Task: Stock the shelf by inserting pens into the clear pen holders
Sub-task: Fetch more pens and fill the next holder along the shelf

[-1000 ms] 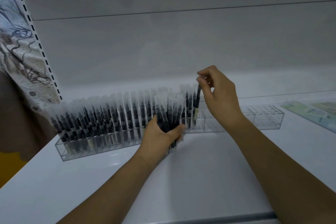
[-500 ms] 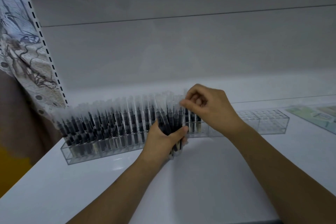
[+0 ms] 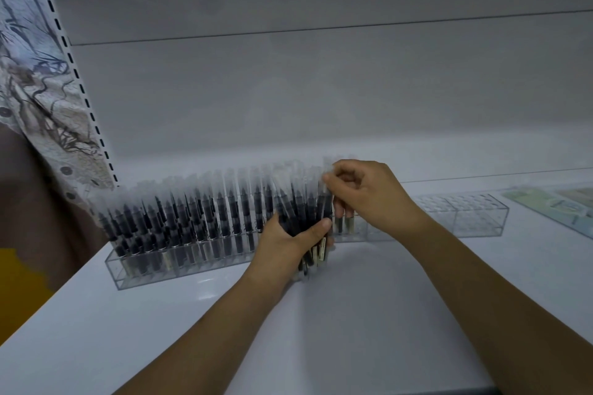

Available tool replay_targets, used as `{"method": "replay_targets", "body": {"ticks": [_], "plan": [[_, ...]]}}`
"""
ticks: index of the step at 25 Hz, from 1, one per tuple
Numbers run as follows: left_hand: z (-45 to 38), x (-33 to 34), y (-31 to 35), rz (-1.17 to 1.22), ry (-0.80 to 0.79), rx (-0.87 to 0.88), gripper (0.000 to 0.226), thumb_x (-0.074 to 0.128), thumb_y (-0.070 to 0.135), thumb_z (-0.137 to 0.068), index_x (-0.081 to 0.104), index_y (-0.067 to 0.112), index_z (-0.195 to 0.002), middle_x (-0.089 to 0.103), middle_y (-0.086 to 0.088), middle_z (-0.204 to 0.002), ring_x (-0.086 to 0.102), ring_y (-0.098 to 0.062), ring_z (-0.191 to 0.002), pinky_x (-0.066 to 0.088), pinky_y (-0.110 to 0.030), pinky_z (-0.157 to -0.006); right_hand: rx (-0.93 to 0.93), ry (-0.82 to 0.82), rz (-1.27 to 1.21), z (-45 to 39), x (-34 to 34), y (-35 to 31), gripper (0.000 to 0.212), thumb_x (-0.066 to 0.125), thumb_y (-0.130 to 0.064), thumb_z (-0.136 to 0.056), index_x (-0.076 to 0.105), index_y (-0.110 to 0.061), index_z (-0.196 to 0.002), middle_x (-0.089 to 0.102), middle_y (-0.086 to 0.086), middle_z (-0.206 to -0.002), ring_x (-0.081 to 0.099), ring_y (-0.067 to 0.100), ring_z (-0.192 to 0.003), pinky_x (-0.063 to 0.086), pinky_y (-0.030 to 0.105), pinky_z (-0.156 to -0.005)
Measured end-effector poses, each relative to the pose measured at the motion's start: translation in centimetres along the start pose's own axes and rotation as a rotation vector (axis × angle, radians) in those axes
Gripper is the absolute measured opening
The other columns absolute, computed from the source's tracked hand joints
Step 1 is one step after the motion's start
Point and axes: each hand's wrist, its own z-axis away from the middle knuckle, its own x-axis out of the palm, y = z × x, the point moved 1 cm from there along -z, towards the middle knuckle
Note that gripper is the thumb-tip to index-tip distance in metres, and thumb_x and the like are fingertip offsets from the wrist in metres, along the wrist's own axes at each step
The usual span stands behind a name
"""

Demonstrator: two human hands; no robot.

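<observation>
The white shelf (image 3: 369,314) carries two clear pen holders end to end: the left holder (image 3: 179,261) is packed with upright black pens (image 3: 192,218), the right holder (image 3: 462,218) mostly bare. My left hand (image 3: 288,242) grips a bundle of pens (image 3: 308,212) (each in a clear sleeve) just in front of the holders. My right hand (image 3: 369,194) pinches the top of one pen (image 3: 326,202) at the bundle's right edge.
</observation>
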Motion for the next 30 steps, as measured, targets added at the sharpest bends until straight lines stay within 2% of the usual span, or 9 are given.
{"method": "replay_targets", "body": {"ticks": [3,5,9,12,20,23,26,28,30], "plan": [[-0.3,-0.2,-0.4,-0.003,0.004,-0.013,0.041,0.077,0.019,-0.082,0.062,-0.003,-0.113,0.074,-0.023,-0.094,0.072,-0.03,-0.067,0.049,-0.024,-0.044,0.008,-0.008,0.016,-0.1,-0.5,0.0,0.022,0.059,-0.025,-0.098,0.069,-0.011,-0.083,0.068,0.005,-0.057,0.062,0.014,-0.047,0.052,0.024,-0.056],[-0.5,-0.3,-0.6,-0.032,0.008,-0.016,0.036,0.077,0.022,-0.082,0.065,-0.001,-0.107,0.074,-0.022,-0.091,0.069,-0.029,-0.066,0.05,-0.03,-0.05,-0.017,0.087,-0.061,-0.1,-0.8,0.1,0.02,0.059,-0.023,-0.098,0.07,-0.012,-0.085,0.067,0.006,-0.057,0.063,0.018,-0.048,0.052,0.026,-0.053],[-0.8,-0.3,-0.9,-0.092,0.029,0.021,0.02,0.074,0.015,-0.086,0.069,-0.002,-0.095,0.073,-0.025,-0.089,0.07,-0.043,-0.088,0.06,-0.04,-0.061,-0.129,0.582,-0.188,0.0,-2.0,0.1,0.024,0.052,-0.023,-0.102,0.064,-0.009,-0.085,0.061,0.002,-0.061,0.055,0.014,-0.048,0.047,0.022,-0.049],[-0.7,-0.1,-0.9,-0.119,0.023,0.041,0.017,0.072,0.01,-0.087,0.067,-0.004,-0.095,0.072,-0.027,-0.09,0.07,-0.037,-0.081,0.06,-0.04,-0.072,-0.14,0.832,-0.147,-0.1,-3.3,0.5,0.023,0.046,-0.026,-0.104,0.059,-0.012,-0.091,0.063,-0.001,-0.069,0.059,0.013,-0.053,0.05,0.023,-0.054],[-0.4,-0.1,-0.8,-0.119,0.015,0.056,0.017,0.072,0.009,-0.086,0.067,-0.004,-0.096,0.072,-0.009,-0.071,0.068,-0.019,-0.064,0.06,-0.032,-0.066,-0.096,0.624,0.147,-1.2,-3.1,3.1,0.021,0.043,-0.027,-0.105,0.059,-0.015,-0.099,0.064,0.0,-0.077,0.062,0.013,-0.067,0.054,0.031,-0.067],[-0.4,-0.1,-0.8,-0.147,0.017,0.058,0.02,0.074,0.013,-0.086,0.067,-0.004,-0.096,0.072,-0.007,-0.069,0.067,-0.018,-0.063,0.059,-0.042,-0.072,-0.043,0.446,0.308,-1.9,-2.7,4.6,0.024,0.043,-0.029,-0.104,0.058,-0.014,-0.092,0.063,-0.002,-0.072,0.063,0.014,-0.065,0.051,0.03,-0.064],[-0.4,-0.1,-0.7,-0.154,0.021,0.054,0.023,0.074,0.014,-0.085,0.067,-0.005,-0.097,0.072,-0.01,-0.072,0.068,-0.019,-0.063,0.059,-0.042,-0.072,0.018,0.216,0.411,-2.5,-2.0,5.7,0.023,0.043,-0.027,-0.104,0.056,-0.015,-0.089,0.06,0.0,-0.071,0.063,0.021,-0.067,0.049,0.036,-0.065],[-0.4,0.0,-0.7,-0.151,0.02,0.031,0.023,0.075,0.017,-0.084,0.068,-0.001,-0.095,0.072,-0.01,-0.073,0.069,-0.021,-0.067,0.057,-0.053,-0.078,0.051,0.183,0.467,-2.6,-2.0,5.9,0.022,0.043,-0.027,-0.104,0.057,-0.016,-0.09,0.058,-0.002,-0.07,0.058,0.017,-0.064,0.046,0.037,-0.062],[-0.3,0.0,-0.6,-0.144,0.024,0.007,0.02,0.076,0.02,-0.083,0.07,0.003,-0.092,0.073,-0.009,-0.073,0.07,-0.024,-0.072,0.051,-0.063,-0.083,0.067,0.267,0.494,-2.4,-2.2,5.6,0.026,0.042,-0.035,-0.104,0.057,-0.019,-0.09,0.055,-0.006,-0.075,0.05,0.004,-0.064,0.038,0.029,-0.061]]}}
